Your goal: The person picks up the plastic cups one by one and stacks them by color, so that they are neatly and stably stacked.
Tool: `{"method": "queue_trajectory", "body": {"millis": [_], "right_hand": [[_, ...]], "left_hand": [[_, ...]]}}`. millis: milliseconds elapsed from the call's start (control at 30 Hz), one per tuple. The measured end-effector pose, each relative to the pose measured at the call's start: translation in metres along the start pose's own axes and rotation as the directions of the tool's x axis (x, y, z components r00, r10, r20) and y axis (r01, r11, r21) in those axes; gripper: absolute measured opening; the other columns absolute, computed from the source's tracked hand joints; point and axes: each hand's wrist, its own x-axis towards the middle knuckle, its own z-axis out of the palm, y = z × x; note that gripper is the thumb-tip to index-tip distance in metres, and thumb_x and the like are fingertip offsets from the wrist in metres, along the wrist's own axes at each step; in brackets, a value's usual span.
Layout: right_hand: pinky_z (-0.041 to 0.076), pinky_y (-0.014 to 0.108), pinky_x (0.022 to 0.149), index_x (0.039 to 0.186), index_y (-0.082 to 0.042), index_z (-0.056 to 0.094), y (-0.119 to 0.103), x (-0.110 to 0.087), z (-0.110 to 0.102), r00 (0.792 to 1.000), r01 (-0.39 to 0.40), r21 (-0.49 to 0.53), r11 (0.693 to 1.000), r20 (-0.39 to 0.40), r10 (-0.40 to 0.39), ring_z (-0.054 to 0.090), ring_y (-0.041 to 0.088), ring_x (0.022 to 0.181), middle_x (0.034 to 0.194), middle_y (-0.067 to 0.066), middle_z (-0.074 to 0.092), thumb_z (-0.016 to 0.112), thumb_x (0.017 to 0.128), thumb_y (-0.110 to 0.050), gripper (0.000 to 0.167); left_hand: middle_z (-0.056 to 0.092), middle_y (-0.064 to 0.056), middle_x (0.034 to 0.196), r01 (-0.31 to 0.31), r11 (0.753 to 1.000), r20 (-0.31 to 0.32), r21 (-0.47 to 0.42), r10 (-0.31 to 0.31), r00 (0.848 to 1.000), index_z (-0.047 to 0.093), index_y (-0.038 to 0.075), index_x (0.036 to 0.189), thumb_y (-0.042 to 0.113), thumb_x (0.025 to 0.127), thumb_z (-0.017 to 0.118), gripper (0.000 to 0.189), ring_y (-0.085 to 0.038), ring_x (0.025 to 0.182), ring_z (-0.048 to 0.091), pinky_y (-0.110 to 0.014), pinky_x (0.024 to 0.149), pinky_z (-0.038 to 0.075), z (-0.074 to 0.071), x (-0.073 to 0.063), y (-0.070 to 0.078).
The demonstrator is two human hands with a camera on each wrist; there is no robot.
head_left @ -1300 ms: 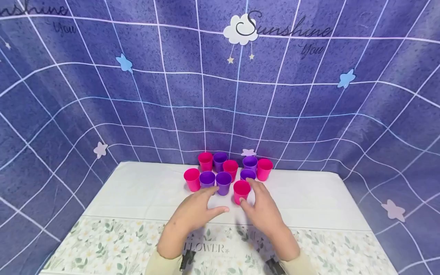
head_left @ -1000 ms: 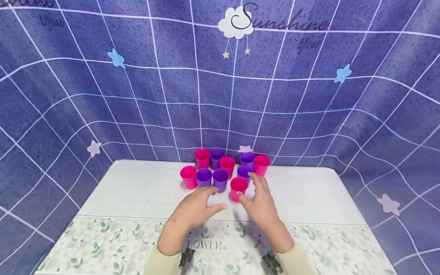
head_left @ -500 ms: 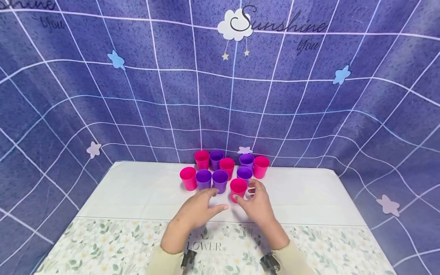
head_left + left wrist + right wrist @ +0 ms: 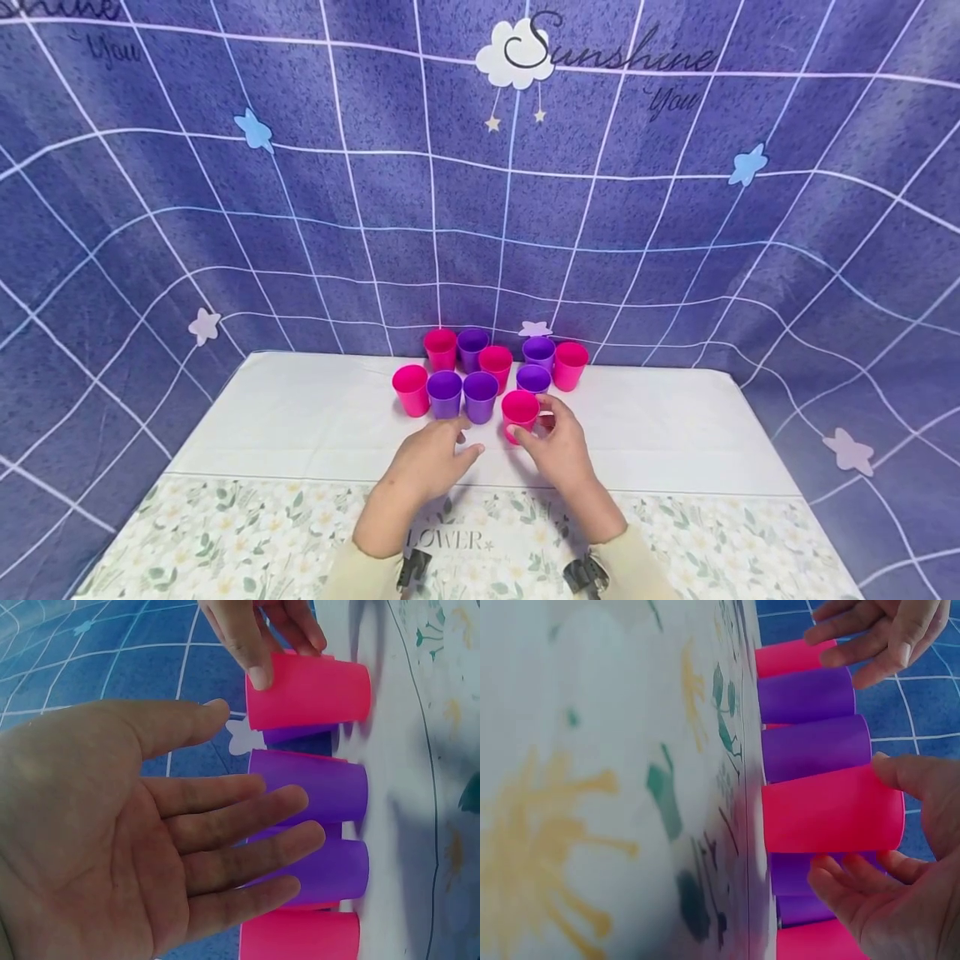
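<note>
My right hand (image 4: 562, 446) pinched a bright-pink, tapered plastic cup (image 4: 521, 410), upright on white tablecloth (image 4: 645, 433). My left hand (image 4: 426, 458), fingers spread, hung near a purple, tapered plastic cup (image 4: 480, 400).

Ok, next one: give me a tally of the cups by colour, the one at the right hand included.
Pink cups: 5, including the one the right hand holds
Purple cups: 5
Total: 10
</note>
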Motion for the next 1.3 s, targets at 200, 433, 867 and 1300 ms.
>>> {"method": "queue_trajectory", "body": {"millis": [200, 433, 867, 1300], "right_hand": [[0.061, 0.047, 0.102, 0.138, -0.005, 0.059, -0.002, 0.001, 0.0, 0.999, -0.027, 0.047, 0.999, 0.028, 0.026, 0.071, 0.031, 0.116, 0.13, 0.015, 0.071, 0.087, 0.086, -0.022, 0.061], [0.062, 0.045, 0.1, 0.13, -0.004, 0.06, -0.004, 0.001, 0.001, 0.996, -0.053, 0.15, 0.987, 0.073, 0.042, 0.071, 0.029, 0.112, 0.121, 0.016, 0.071, 0.089, 0.085, -0.019, 0.056], [0.059, 0.022, 0.08, 0.126, -0.004, 0.058, -0.016, -0.008, -0.009, 0.988, -0.061, 0.291, 0.955, 0.152, 0.016, 0.067, 0.029, 0.11, 0.119, 0.018, 0.068, 0.085, 0.085, -0.01, 0.049], [0.058, 0.021, 0.078, 0.124, -0.005, 0.059, -0.028, -0.01, -0.005, 0.969, -0.101, 0.348, 0.932, 0.246, 0.013, 0.068, 0.027, 0.107, 0.119, 0.017, 0.067, 0.087, 0.084, -0.011, 0.049]], "left_hand": [[0.077, -0.01, 0.119, 0.0, 0.999, -0.017, -0.04, 0.0, 1.0, 0.068, 0.007, 0.134, 0.039, 0.098, 0.071, 0.049, -0.031, 0.11, 0.074, -0.053, 0.093, 0.06, 0.003, 0.002, 0.001], [0.075, -0.014, 0.126, -0.032, 0.981, -0.045, -0.19, 0.024, 0.999, 0.061, 0.001, 0.141, 0.033, 0.095, 0.076, 0.058, -0.033, 0.115, 0.074, -0.052, 0.099, 0.06, 0.013, 0.007, -0.004], [0.061, -0.026, 0.147, -0.019, 0.795, 0.031, -0.606, 0.048, 0.998, 0.046, -0.004, 0.153, 0.022, 0.095, 0.076, 0.07, -0.044, 0.137, 0.062, -0.052, 0.111, 0.055, 0.038, 0.017, -0.007], [0.066, -0.02, 0.138, -0.011, 0.694, 0.011, -0.719, 0.027, 1.0, 0.05, 0.001, 0.15, 0.007, 0.08, 0.09, 0.081, -0.037, 0.126, 0.069, -0.045, 0.106, 0.06, 0.04, 0.023, -0.018]]}}
